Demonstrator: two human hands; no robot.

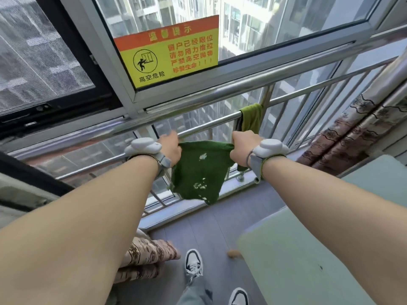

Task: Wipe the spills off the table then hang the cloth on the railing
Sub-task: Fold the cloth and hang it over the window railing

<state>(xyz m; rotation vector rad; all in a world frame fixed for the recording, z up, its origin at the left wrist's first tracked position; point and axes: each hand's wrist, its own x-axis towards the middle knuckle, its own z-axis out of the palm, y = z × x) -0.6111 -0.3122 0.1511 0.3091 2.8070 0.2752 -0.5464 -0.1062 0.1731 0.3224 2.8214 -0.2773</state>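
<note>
I hold a dark green cloth [199,170] stretched between both hands, just in front of the steel railing [207,126]. White crumbs or flecks stick to the cloth. My left hand [170,148] grips its left top corner and my right hand [241,146] grips its right top corner. The cloth hangs down in a point below my hands. The lower rail bar runs right behind my knuckles. Both wrists carry white bands.
A lighter green rag [251,118] hangs over the same rail to the right. A pale green table [308,249] stands at the lower right. Patterned curtains [356,130] hang on the right. A yellow warning sign [171,53] sticks to the window above.
</note>
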